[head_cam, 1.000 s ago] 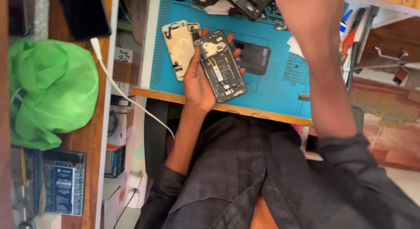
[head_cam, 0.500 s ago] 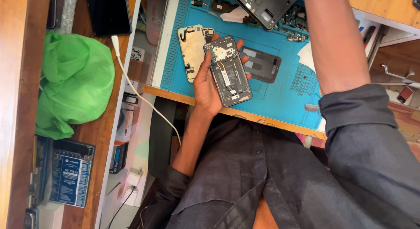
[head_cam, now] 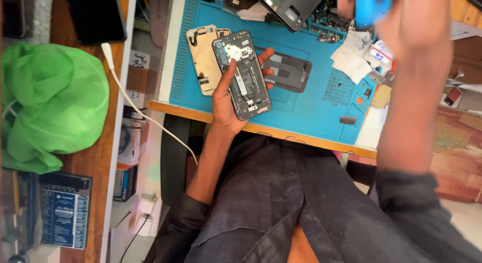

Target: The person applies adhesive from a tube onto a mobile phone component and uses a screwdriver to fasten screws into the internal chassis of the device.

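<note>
- Opened phone (head_cam: 242,74), back cover off and its dark inner boards and battery exposed, is held above the near part of the blue work mat (head_cam: 301,112), tilted with its camera end away from the person.
- Left hand (head_cam: 228,99) grasps the opened phone from below, thumb laid along the left edge and fingertips (head_cam: 266,56) wrapping the right edge.
- Right hand (head_cam: 401,17) is raised near the camera at the top right, blurred, clenched on a bright blue object (head_cam: 370,4) whose kind cannot be told.
- Beige phone frame (head_cam: 203,59) lies flat on the mat just left of the opened phone, partly overlapped by it.
- Dark rectangular panel (head_cam: 288,72) lies on the mat just right of the opened phone, near the left hand's fingertips.
- Black back shell (head_cam: 291,7) lies at the far edge of the mat, with small loose parts beside it.
- White tissue (head_cam: 351,59) lies on the right part of the mat.
- Bench (head_cam: 281,135) carries the mat; its wooden front edge shows above the person's dark shirt.
- White cable (head_cam: 145,117) runs down the gap to the left of the bench.
- Green bag (head_cam: 50,102) sits on a wooden surface well to the left, with a dark blue box (head_cam: 65,210) nearer the person.
</note>
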